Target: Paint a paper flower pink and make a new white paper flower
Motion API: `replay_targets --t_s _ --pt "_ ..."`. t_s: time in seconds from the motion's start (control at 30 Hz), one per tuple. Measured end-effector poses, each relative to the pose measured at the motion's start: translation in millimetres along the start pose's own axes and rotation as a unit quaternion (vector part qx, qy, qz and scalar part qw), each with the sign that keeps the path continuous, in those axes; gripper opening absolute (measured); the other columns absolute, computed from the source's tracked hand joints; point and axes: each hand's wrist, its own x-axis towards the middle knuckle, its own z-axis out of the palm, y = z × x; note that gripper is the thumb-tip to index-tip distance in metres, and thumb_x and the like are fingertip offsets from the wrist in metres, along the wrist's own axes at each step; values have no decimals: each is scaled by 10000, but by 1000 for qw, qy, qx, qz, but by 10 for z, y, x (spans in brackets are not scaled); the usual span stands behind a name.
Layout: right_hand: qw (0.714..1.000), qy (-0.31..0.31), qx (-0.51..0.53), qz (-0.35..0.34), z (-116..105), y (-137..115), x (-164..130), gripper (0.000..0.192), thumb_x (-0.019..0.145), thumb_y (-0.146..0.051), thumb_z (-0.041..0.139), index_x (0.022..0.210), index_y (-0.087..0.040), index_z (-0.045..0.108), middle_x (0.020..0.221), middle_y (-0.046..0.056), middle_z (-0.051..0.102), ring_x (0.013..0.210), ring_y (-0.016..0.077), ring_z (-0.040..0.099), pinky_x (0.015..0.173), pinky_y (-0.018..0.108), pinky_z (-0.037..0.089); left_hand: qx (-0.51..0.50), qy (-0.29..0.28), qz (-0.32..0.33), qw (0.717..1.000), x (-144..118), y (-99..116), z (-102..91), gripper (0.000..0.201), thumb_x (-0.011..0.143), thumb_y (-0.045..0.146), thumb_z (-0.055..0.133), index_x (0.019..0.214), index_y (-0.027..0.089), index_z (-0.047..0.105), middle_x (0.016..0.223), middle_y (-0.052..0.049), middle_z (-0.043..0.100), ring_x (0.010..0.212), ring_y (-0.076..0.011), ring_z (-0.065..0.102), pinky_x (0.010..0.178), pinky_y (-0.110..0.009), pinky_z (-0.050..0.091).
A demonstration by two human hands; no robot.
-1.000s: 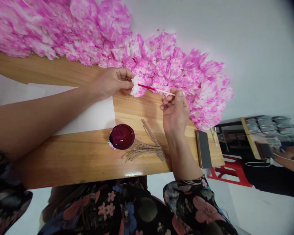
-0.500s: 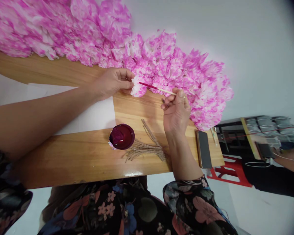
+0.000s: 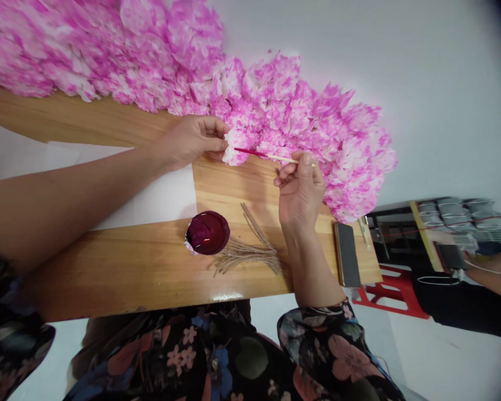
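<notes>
Between thumb and fingers, my left hand (image 3: 200, 139) pinches a small white-and-pink artificial flower (image 3: 236, 156) by its left side. My right hand (image 3: 303, 189) grips the pale end of a thin stick (image 3: 279, 158). The stick's other half is stained dark red, and its tip lies against the flower's petals. Below my hands on the wooden table stands a small cup of dark red liquid (image 3: 211, 234), its rim stained too. Thin brown twig-like stems (image 3: 250, 256) lie in a loose bundle right of the cup.
Pink-and-white flowers (image 3: 275, 100) are heaped along the table's back edge by the wall. White paper (image 3: 167, 200) lies under my left forearm. A phone (image 3: 347, 255) rests at the table's right end. Beyond are a red plastic stool (image 3: 394, 292) and another person's arm (image 3: 490, 273).
The stick's red tip has shifted slightly down and left across the petals, and the stick lies flatter. My left hand and the flower stay nearly still.
</notes>
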Motion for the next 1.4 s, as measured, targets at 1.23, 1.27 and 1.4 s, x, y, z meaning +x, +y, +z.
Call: replay_targets --t_s 1.23,1.27,1.4 --pt "837 -424 -153 -312 89 -299 -389 397 1022 -528 635 732 -281 749 576 -31 649 512 117 567 528 284 457 6 -4 -31 1000 -52 119 67 263 836 232 898 935 188 658 725 15 701 1170 -271 679 1040 -439 495" --pt "848 -412 -147 -300 83 -299 -392 416 1034 -528 613 732 -277 747 569 -28 639 512 121 567 533 286 464 5 -4 -31 999 -53 120 69 256 834 232 897 924 194 660 720 13 701 1181 -279 679 1041 -443 494" --pt "936 -279 -91 -196 54 -321 -443 530 1041 -620 559 683 -266 726 484 -33 516 464 132 508 529 306 479 2 -12 -35 999 -55 111 62 220 838 233 876 915 214 671 711 12 704 1229 -297 663 1062 -462 482"
